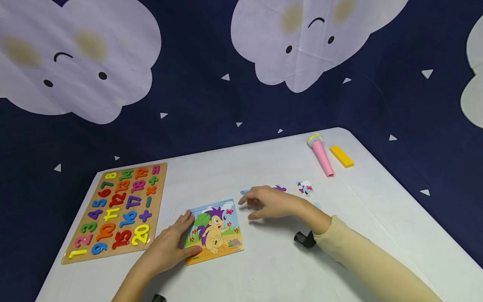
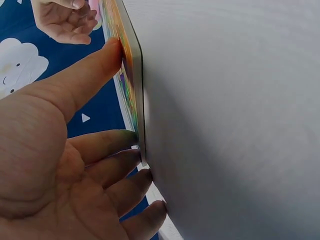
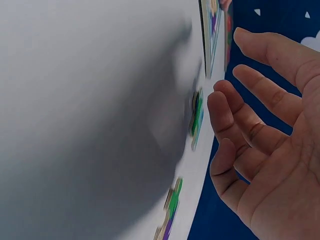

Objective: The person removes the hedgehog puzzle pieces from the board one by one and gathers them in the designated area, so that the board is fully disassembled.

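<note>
A square hedgehog jigsaw puzzle (image 1: 216,233) in its tray lies on the white table, slightly turned. My left hand (image 1: 171,245) rests along its left side, the thumb on the picture near the lower corner and the fingertips at the upper left. In the left wrist view the thumb (image 2: 95,70) lies on the puzzle's face, with the other fingertips by its edge. My right hand (image 1: 269,203) hovers just right of the puzzle with fingers loosely bent and nothing in them. Loose puzzle pieces (image 1: 305,188) lie beyond and beside it, some partly hidden by the hand.
A wooden number board (image 1: 124,209) lies at the left. At the far right are a pink toy microphone (image 1: 320,155) and a yellow block (image 1: 341,156). A dark cloth with clouds (image 1: 196,84) hangs behind the table (image 1: 271,272).
</note>
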`<state>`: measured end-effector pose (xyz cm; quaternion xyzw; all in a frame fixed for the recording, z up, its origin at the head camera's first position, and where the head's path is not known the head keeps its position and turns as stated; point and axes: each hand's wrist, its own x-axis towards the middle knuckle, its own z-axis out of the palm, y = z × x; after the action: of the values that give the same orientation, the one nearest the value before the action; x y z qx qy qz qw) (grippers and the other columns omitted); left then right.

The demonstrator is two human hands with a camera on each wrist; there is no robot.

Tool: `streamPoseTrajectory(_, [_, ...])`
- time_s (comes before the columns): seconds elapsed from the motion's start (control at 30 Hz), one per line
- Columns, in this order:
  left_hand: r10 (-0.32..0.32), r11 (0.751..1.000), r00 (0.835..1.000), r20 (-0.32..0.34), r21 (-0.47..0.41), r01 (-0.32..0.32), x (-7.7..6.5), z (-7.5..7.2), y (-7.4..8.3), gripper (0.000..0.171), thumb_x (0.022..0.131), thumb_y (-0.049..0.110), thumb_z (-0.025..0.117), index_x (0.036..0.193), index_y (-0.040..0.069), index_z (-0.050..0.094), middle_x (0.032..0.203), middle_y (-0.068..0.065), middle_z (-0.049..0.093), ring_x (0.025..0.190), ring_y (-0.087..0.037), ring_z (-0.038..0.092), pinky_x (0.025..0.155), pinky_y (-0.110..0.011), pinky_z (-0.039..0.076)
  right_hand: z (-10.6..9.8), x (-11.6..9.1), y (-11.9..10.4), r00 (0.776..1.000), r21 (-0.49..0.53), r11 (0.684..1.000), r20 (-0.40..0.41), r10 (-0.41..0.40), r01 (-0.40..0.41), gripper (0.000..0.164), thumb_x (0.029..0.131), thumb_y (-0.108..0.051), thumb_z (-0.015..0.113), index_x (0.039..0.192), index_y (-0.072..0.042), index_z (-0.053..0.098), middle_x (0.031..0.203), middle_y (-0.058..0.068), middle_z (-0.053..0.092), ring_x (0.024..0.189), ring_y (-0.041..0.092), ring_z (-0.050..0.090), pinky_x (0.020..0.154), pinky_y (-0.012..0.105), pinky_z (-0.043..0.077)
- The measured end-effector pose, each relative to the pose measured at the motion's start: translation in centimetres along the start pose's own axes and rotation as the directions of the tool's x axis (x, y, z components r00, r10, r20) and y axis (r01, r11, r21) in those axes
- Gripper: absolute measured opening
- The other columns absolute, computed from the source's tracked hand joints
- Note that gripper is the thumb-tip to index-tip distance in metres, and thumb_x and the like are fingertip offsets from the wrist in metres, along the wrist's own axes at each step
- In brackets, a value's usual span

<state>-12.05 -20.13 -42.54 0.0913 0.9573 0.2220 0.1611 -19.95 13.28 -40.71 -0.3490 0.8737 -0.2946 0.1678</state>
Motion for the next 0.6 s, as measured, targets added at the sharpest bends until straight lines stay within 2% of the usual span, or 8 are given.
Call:
streamPoseTrajectory(0.3, [-0.017,1.0,1.0,-0.015,0.021,0.018,-0.2,0.1,0.1,0.107,0.085,0.058,0.085,0.165,0.005,0.04,0.178,-0.02,0.021,0.162,-0.049,0.025,0.124,-0.073,0.029,0.6,1.2,-1.4,1.0,-0.005,1.0,0.029,-0.012,0.012,0.041,0.095,-0.021,0.083,0.133,-0.012,0.073,0.112,0.003,0.071,0.1,0.016,0.063,0.092,0.027,0.055])
streamPoseTrajectory(0.47, [0.002,1.0,1.0,-0.001,0.016,-0.002,-0.4,0.0,-0.1,0.098,0.088,0.057,0.083,0.166,0.013,0.042,0.178,-0.017,0.023,0.163,-0.049,0.022,0.125,-0.075,0.025,1.3,2.0,-1.9,0.998,-0.008,1.0,0.057,0.007,-0.006,0.043,0.093,-0.021,0.084,0.134,-0.015,0.072,0.112,0.002,0.068,0.1,0.016,0.061,0.09,0.027,0.053])
streamPoseTrajectory(0.6, [0.019,1.0,1.0,0.011,0.005,-0.019,-0.7,-0.1,-0.3,0.093,0.09,0.054,0.083,0.165,0.015,0.044,0.178,-0.016,0.025,0.163,-0.048,0.024,0.125,-0.076,0.026,1.8,2.6,-2.2,0.998,-0.009,1.0,0.067,-0.005,0.005,0.047,0.091,-0.02,0.087,0.136,-0.015,0.072,0.112,0.003,0.067,0.1,0.017,0.061,0.089,0.026,0.053])
